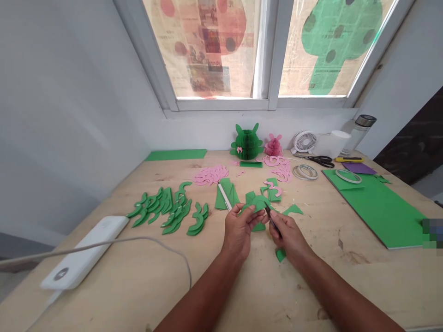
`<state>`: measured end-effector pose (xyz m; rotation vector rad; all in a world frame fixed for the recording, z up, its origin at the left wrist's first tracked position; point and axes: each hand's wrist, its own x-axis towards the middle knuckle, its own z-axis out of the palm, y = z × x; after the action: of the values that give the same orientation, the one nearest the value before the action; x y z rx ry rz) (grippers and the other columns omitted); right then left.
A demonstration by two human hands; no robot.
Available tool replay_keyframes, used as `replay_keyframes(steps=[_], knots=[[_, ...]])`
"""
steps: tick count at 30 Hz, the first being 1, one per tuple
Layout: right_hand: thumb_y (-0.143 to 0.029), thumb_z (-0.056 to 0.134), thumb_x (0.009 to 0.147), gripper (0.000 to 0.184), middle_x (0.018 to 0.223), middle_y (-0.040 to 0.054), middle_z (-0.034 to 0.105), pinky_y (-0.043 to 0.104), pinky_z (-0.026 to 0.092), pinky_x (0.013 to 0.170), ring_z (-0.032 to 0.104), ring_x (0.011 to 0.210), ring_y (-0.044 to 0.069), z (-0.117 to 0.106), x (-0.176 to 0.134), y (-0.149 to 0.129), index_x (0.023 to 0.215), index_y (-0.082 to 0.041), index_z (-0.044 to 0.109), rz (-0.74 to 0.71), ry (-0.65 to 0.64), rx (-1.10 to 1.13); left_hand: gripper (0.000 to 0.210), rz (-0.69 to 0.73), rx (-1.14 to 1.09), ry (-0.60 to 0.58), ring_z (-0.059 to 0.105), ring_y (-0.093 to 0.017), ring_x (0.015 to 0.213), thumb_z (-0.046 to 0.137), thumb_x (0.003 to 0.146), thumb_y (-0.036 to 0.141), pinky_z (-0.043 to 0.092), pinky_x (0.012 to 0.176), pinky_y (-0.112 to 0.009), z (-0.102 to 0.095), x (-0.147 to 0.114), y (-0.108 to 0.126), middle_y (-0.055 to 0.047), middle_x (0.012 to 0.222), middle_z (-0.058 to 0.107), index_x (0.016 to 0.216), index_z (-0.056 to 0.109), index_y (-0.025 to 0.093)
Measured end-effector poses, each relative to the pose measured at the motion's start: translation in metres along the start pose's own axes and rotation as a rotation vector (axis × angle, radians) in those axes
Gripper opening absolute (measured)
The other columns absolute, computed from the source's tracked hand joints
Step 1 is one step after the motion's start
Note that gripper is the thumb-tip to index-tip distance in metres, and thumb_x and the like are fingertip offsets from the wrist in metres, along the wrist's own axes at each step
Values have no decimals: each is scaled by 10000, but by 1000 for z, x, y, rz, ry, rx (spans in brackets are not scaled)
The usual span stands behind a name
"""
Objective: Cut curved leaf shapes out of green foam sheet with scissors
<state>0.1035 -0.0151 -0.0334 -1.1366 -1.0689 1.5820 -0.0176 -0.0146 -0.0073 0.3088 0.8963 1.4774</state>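
One green paper piece (262, 201) sits beyond both hands (289, 231), pinched in the left (238, 229).

"What did the left grip (238, 228) pinch?"
"Green paper (260, 202), smooth and matt."
"And the scissors (273, 221) in the right grip (289, 232)?"
"Dark, too covered to tell metal from plastic."
"The bench (145, 286) beneath both?"
"Pale wood, knotted, with a low sheen."
"Left of the grips?"
"A white box (104, 233), smooth plastic by its look."
"Beyond them?"
"A honeycomb figure (247, 145) of pleated paper, ridged and matt, and a clear, glossy bottle (358, 137) with a shiny, metal-like cap (366, 120)."
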Motion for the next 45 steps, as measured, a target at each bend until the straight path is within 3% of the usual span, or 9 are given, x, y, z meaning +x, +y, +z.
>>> replay_keyframes(steps=[45], knots=[[-571, 544, 761, 426, 380, -101, 329, 181, 114, 319, 181, 319, 42, 1, 0, 1, 720, -148, 565, 1, 30, -14, 318, 0, 15, -21, 680, -180, 627, 708, 585, 114, 524, 627, -259, -1, 0, -1, -9, 591, 658, 742, 440, 180]])
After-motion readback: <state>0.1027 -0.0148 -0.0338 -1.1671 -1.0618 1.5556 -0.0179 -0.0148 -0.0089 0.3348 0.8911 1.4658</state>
